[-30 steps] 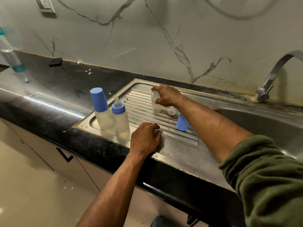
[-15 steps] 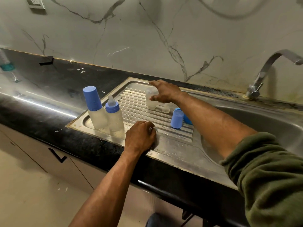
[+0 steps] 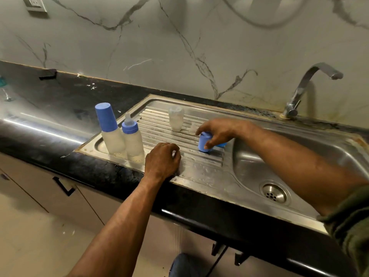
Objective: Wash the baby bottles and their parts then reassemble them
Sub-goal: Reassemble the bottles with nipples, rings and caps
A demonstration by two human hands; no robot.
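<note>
The head view shows a stainless steel sink with a ribbed drainboard set in a black countertop. At the drainboard's left corner stand a frosted bottle with a tall blue cap and, touching it, a frosted bottle with a blue ring and teat. An uncapped clear bottle stands near the back edge. The right hand pinches a loose blue cap by the basin. The left hand, fingers curled, rests on the front edge; whether it holds something cannot be told.
</note>
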